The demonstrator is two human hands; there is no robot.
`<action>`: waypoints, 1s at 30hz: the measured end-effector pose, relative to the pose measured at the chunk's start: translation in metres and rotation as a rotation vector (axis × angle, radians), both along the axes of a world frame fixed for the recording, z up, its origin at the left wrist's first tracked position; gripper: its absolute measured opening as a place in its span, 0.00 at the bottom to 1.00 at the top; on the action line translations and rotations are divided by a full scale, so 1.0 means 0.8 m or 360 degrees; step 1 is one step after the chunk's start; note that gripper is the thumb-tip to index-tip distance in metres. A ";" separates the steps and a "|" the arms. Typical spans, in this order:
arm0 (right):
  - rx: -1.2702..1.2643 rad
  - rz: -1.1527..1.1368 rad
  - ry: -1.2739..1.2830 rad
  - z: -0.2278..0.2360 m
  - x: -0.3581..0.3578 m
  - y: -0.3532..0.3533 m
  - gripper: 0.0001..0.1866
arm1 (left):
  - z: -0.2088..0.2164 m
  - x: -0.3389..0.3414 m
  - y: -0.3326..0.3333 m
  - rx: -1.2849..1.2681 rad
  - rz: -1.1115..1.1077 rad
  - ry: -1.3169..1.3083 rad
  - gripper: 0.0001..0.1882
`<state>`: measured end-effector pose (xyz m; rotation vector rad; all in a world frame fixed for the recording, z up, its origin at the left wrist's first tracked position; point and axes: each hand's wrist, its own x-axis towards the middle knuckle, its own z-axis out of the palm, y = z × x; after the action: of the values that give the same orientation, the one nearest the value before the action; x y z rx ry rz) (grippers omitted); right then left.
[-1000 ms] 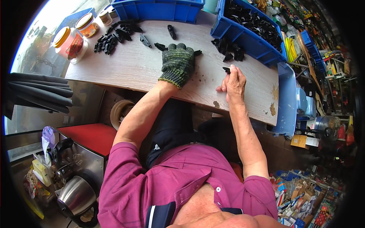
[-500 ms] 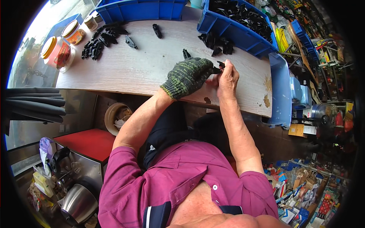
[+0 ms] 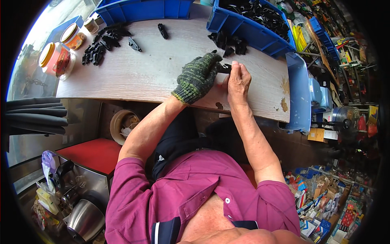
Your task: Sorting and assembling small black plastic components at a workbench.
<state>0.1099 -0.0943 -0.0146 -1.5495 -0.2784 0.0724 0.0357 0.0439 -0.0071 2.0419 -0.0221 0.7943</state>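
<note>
My left hand [image 3: 198, 77], in a dark green knitted glove, is closed just above the table's front half. My bare right hand [image 3: 239, 81] pinches a small black plastic part [image 3: 224, 68] between thumb and fingers. This part spans the gap between the two hands, and its left end meets the glove's fingers. A dark tip [image 3: 214, 51] shows at the glove's upper edge; I cannot tell what it belongs to. Farther back lie a single black part [image 3: 163, 31], a greyer part [image 3: 134, 44] and a heap of similar black parts [image 3: 97, 51].
The pale wooden table [image 3: 134, 77] carries a blue crate [image 3: 239, 30] full of black parts, with a loose pile [image 3: 228, 42] before it. Another blue crate [image 3: 144, 11] stands at the back. Lidded jars [image 3: 57, 61] line the left side; a light-blue bin [image 3: 298, 93] borders the right edge.
Both hands have shifted slightly left, and the glove has turned so its fingers point more away from me. The black part between the hands shows more fully. A lone part behind the glove is now hidden.
</note>
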 end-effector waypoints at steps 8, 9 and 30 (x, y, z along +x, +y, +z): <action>-0.0056 -0.0073 -0.0077 0.007 -0.007 0.000 0.21 | 0.013 0.000 -0.027 -0.0039 -0.0055 0.0074 0.15; -0.0069 -0.0073 -0.0131 0.006 -0.006 -0.001 0.22 | 0.014 0.000 -0.027 -0.0035 -0.0058 0.0070 0.15; 0.0009 -0.0791 0.0541 0.072 0.109 -0.140 0.21 | 0.024 -0.059 0.067 0.0870 0.0571 0.0358 0.09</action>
<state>0.1970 -0.2063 0.0428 -1.5322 0.3761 -0.0560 -0.0113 0.0974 0.0121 2.6945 0.2906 0.8317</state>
